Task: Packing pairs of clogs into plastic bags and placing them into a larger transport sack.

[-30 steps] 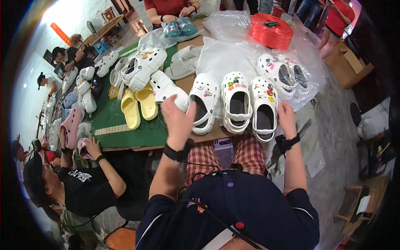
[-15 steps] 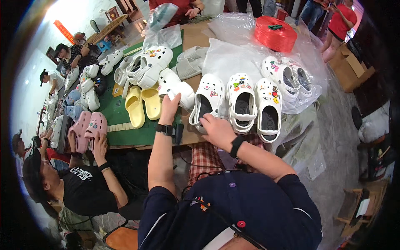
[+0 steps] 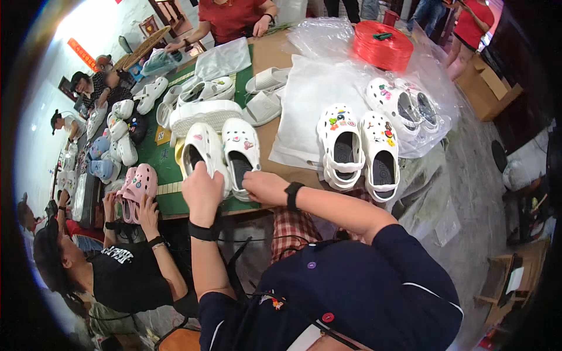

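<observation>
Two white clogs with small charms stand side by side at the table's near edge. My left hand (image 3: 202,193) is closed on the heel of the left clog (image 3: 204,139). The heel of the right clog (image 3: 240,136) is in the fingers of my right hand (image 3: 264,186). Behind them lies a white clog with its ridged sole (image 3: 205,114) showing, and a yellow slide (image 3: 177,157) is mostly hidden. To the right stand another charmed white clog (image 3: 341,126) and its mate (image 3: 377,134), both untouched.
White clogs in a clear bag (image 3: 404,111) lie at right, below a red twine roll (image 3: 382,47). Grey slides (image 3: 263,105) sit behind a white sheet (image 3: 298,117). At left, a co-worker's hands (image 3: 149,213) hold pink clogs (image 3: 140,181). Another person (image 3: 234,20) stands across the table.
My right hand has moved left with one clog, setting it beside the other, now upright in my left hand. The person opposite has moved a clear bag leftward. The co-worker's pink clogs are closer together.
</observation>
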The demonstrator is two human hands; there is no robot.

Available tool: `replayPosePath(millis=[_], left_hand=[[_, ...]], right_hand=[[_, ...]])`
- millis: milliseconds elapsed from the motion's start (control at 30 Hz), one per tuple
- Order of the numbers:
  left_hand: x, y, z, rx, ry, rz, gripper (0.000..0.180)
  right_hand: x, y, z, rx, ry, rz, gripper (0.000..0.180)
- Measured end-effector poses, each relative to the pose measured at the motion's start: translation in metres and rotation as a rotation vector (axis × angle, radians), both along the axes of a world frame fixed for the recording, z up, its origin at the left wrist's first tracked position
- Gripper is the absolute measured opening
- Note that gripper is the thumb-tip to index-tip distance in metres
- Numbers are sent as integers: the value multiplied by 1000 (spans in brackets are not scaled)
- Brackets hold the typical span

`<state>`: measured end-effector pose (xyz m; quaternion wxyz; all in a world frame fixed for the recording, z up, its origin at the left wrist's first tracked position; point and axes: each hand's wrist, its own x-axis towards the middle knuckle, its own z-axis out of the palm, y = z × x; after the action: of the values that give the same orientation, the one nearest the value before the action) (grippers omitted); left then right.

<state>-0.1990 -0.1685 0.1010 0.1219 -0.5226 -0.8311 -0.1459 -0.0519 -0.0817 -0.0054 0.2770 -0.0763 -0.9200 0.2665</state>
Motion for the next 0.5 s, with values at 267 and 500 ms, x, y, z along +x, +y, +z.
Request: replayPosePath(millis=[267, 500], left_hand=[[-42, -26, -38, -246, 33, 147, 38], [31, -31, -52, 76, 161, 120, 73]], right_hand=[[52, -24, 44, 24, 143, -167, 46], [239, -16, 66, 26, 26, -1069, 36]])
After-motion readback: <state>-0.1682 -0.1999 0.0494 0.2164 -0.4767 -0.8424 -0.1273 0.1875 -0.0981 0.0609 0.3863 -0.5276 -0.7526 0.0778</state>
